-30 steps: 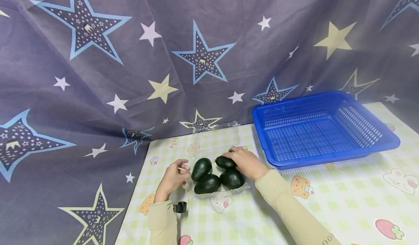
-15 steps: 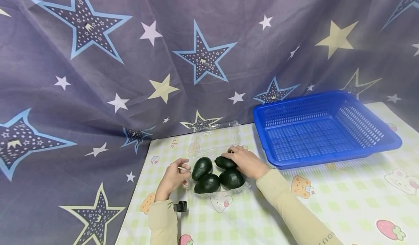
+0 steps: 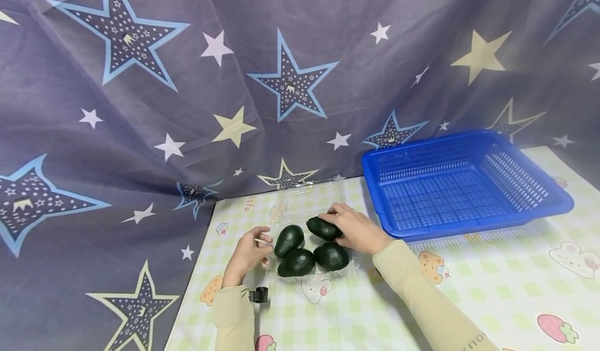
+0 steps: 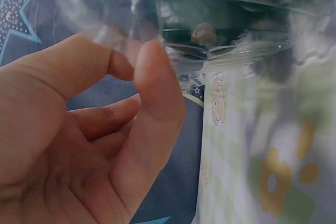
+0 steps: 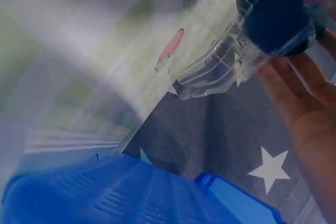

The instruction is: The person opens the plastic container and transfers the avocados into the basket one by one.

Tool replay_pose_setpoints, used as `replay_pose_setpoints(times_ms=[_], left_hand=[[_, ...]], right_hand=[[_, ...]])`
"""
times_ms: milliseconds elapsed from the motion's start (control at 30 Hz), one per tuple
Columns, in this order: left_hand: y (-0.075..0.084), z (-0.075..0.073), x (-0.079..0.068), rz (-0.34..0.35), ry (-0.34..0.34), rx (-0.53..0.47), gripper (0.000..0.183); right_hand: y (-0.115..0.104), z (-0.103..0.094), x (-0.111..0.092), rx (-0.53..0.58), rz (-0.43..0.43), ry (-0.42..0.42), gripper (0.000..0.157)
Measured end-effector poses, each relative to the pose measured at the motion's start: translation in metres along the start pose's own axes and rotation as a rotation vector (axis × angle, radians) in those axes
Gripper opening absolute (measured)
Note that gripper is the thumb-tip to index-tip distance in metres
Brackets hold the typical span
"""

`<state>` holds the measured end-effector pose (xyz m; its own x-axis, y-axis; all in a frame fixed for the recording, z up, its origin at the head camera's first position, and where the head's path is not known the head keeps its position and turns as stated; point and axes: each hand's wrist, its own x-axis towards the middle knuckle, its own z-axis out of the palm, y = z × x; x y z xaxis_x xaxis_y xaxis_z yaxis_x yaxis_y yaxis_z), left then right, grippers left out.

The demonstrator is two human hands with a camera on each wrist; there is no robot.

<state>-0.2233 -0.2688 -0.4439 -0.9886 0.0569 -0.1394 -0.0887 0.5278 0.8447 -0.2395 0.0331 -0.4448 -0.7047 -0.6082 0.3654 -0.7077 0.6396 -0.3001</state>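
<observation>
Star-print backdrop [image 3: 197, 101] fills the rear. Green-check cartoon tablecloth [image 3: 483, 304] covers the tbl in front. Blue perforated plastic basket [image 3: 469, 227] on tbl, R side. Clear plastic clamshell [image 3: 352, 268] near it, to the L, lid [image 3: 311, 197] folded back twd backdrop; 4 dark-green avocados in/at the base. Clamshell prob. v. light, thin, bends easily; best steadied by rim or sidewall, no hard squeeze.

R hand [image 3: 360, 230]: thumb opp. bent fingers, pinching far-right avocado. L hand [image 3: 248, 253]: fingers bent, gaps btwn some, fingertip touching clamshell's L side; can't tell if rim is pinched.

Far-right avocado [image 3: 322, 229] is at clamshell's far R corner; can't tell if fully off the base. Far-left avocado [image 3: 289, 240] sits behind near-left avocado [image 3: 297, 263]; near-right avocado [image 3: 332, 257] right beside the latter. Avocados prob. firm, fairly heavy for size; skin looks glossy, so maybe slippery, might bruise if squeezed hard. Best hold: round the widest part, thumb opp. fingers, not the narrow tip.

Small black wrist device [image 3: 260, 295] at L cuff.
</observation>
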Motion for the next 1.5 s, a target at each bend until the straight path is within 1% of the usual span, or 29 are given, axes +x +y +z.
replay_pose_setpoints(times_ms=[167, 267, 433, 633, 1000, 1167, 1300, 1500], left_hand=[[0.001, 0.001, -0.002, -0.009, -0.015, 0.002, 0.056], [0.001, 0.000, -0.002, -0.002, -0.022, 0.012, 0.056], [0.001, -0.002, -0.002, 0.017, -0.023, 0.025, 0.054], [0.001, -0.002, -0.001, 0.019, -0.026, 0.023, 0.055], [0.000, -0.003, 0.000, 0.017, -0.029, 0.016, 0.055], [-0.001, -0.003, -0.001, 0.017, -0.027, 0.016, 0.055], [-0.001, -0.003, -0.001, 0.023, -0.025, 0.015, 0.054], [-0.001, -0.003, 0.000, 0.023, -0.031, 0.017, 0.054]], right_hand=[[-0.001, -0.005, -0.002, 0.028, -0.001, 0.018, 0.068], [-0.003, -0.010, -0.004, 0.026, 0.003, 0.015, 0.068], [-0.007, -0.023, -0.005, 0.006, 0.020, 0.014, 0.067], [-0.009, -0.036, -0.008, -0.004, 0.033, 0.020, 0.067], [-0.008, -0.047, -0.016, -0.005, 0.011, 0.107, 0.066], [-0.007, -0.054, -0.022, -0.011, 0.014, 0.141, 0.067], [-0.006, -0.063, -0.026, -0.014, 0.024, 0.159, 0.068], [-0.003, -0.075, -0.034, -0.020, 0.069, 0.155, 0.068]])
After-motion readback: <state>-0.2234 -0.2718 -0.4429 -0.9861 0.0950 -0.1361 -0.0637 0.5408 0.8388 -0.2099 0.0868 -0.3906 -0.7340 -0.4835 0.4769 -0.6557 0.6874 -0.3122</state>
